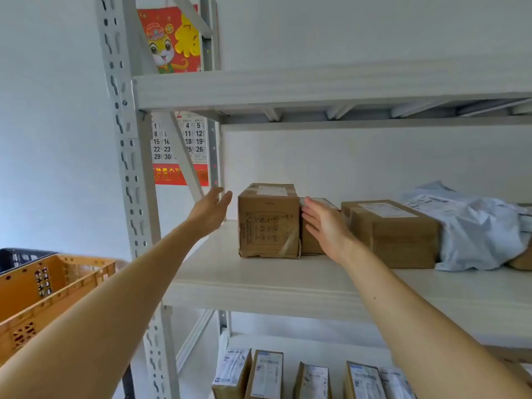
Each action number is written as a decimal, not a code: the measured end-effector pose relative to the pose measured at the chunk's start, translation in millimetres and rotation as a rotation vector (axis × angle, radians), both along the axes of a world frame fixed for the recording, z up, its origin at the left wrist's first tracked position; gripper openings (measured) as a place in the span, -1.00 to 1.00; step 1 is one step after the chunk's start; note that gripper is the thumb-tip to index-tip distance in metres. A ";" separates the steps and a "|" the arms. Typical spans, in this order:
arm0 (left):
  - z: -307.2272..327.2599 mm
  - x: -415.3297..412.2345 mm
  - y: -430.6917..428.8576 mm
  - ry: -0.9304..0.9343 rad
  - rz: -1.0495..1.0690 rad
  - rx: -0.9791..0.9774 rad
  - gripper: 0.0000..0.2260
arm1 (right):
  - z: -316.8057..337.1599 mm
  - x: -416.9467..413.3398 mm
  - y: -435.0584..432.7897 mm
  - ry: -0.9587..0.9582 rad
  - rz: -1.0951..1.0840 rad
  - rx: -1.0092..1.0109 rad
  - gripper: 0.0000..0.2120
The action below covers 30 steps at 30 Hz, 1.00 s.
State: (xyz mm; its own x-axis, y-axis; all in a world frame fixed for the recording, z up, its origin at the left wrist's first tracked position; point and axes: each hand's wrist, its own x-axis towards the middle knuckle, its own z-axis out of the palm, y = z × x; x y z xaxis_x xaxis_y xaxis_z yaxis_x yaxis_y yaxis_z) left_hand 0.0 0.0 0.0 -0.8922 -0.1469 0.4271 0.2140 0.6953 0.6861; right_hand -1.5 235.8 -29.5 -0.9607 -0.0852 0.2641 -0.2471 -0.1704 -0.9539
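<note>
Shelf [259, 283] carries the tall box [269, 226] near its L end, approx 12 o'clock from the person; narrow face fwd, depth running back to the wall; box sits betw. both hands. Right hand [326, 228] at box's 3 o'clock, fingers straight, just beside its side, in front of a smaller box [310, 246]; left hand [210, 211] at 9 o'clock, fingers straight, clear gap; neither holds anything; R is nearer, so L prob. must close in.

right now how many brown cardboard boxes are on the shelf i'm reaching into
3: tall brown cardboard box left, small box behind the right hand, wide box right of it. A brown corner under the grey plastic bag may be a fourth.
</note>
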 end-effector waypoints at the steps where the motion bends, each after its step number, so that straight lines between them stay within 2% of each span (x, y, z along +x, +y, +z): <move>1: -3.0 -6.9 -6.6 -0.035 -0.015 0.045 -0.52 | -2.7 -6.2 -8.2 -0.012 0.007 0.009 -0.50; 5: -19.1 -35.5 -23.7 -0.162 -0.118 0.186 -0.39 | -8.2 -24.7 -29.9 -0.029 -0.047 0.102 -0.33; 8: -27.5 -47.4 -24.2 -0.257 -0.221 0.320 -0.37 | -10.5 -39.6 -41.8 -0.055 -0.082 0.108 -0.21; 13: -33.8 -67.1 -27.2 -0.371 -0.347 0.629 -0.31 | -3.7 -50.6 -60.2 -0.110 -0.102 0.042 -0.34; 17: -36.8 -78.3 -32.9 -0.413 -0.370 0.678 -0.30 | -8.4 -71.4 -76.0 -0.131 -0.141 0.051 -0.14; 21: -40.6 -86.5 -43.1 -0.420 -0.369 0.726 -0.27 | -12.7 -79.7 -87.7 -0.178 -0.163 0.057 -0.14; 24: -40.9 -86.7 -43.8 -0.414 -0.351 0.770 -0.38 | -5.9 -72.2 -91.8 -0.245 -0.148 0.008 0.12; 25: -41.2 -87.5 -43.2 -0.416 -0.354 0.776 -0.42 | -3.3 -71.0 -91.4 -0.262 -0.165 -0.010 0.13; 30: -39.2 -89.5 -40.5 -0.431 -0.370 0.746 -0.44 | -0.1 -78.5 -84.4 -0.268 -0.228 0.027 -0.38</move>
State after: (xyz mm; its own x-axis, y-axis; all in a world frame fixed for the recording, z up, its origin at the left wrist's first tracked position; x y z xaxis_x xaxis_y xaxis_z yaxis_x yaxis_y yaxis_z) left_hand -89.5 -40.5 -39.2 -0.9963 0.0756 -0.0417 -0.0431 -0.0178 0.9989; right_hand -80.0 151.4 -29.5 -0.9907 0.1364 0.0001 -0.0156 -0.1131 -0.9935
